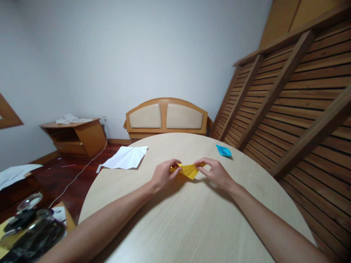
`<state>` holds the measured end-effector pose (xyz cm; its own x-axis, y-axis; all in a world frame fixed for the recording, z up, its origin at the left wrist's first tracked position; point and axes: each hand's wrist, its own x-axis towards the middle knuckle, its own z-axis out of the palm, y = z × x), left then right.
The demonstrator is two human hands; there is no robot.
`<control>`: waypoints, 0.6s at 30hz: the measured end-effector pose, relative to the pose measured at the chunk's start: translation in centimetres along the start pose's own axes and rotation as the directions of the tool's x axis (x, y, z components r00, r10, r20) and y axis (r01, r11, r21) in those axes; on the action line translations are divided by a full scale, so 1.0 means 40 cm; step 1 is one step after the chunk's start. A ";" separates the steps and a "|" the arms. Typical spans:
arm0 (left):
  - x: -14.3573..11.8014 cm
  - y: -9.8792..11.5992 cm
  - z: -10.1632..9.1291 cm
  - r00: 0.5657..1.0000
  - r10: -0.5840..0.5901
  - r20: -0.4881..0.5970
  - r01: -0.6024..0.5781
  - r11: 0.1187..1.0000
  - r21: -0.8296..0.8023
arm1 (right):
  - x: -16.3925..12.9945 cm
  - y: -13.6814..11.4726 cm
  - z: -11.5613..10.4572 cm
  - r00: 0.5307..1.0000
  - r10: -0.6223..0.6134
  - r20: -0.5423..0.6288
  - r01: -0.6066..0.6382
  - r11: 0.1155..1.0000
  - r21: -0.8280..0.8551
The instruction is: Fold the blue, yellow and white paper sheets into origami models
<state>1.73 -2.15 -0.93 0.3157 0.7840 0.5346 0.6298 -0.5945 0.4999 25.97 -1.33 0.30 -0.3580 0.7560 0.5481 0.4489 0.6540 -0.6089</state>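
Hands: my left hand (163,173) and right hand (215,171) are pinching the yellow folded paper (188,170) between them.
Beyond right hand: blue paper boat (224,150) is lying on the table (192,226).

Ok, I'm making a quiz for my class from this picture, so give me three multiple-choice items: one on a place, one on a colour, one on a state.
1. Where does the blue paper boat lie?
A. on the floor
B. on the table, beyond the right hand
C. in the left hand

2. What colour is the paper between the hands?
A. yellow
B. green
C. red

3. How is the yellow paper held?
A. lying untouched
B. by one hand
C. pinched by both hands

Answers:
B: the blue paper boat rests on the table.
A: the yellow paper shows it.
C: left hand and right hand each grip an end.
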 end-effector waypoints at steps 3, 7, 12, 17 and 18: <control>0.000 -0.002 0.003 0.996 0.051 0.071 -0.054 0.998 0.044 | -0.001 -0.008 0.009 0.999 0.030 -0.037 -0.029 0.999 0.025; 0.003 -0.002 0.002 0.996 0.052 0.075 -0.056 0.997 0.050 | 0.001 -0.016 0.010 0.991 0.051 -0.127 -0.040 0.996 0.083; 0.006 -0.011 0.002 0.995 0.067 0.067 -0.074 0.991 0.109 | 0.003 -0.026 0.007 0.984 0.020 -0.180 -0.005 0.997 0.083; 0.000 -0.020 0.010 0.984 0.179 0.022 -0.180 0.955 0.234 | 0.000 -0.029 0.003 0.983 -0.147 -0.107 0.124 0.973 -0.195; -0.001 -0.020 0.012 0.977 0.210 0.025 -0.209 0.941 0.267 | -0.001 -0.029 0.004 0.981 -0.184 -0.056 0.164 0.952 -0.259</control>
<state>1.54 -1.62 -1.67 0.4587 0.6461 0.6100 0.7161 -0.6753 0.1768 25.35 -2.10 0.89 -0.3884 0.6196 0.6821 0.5806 0.7393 -0.3410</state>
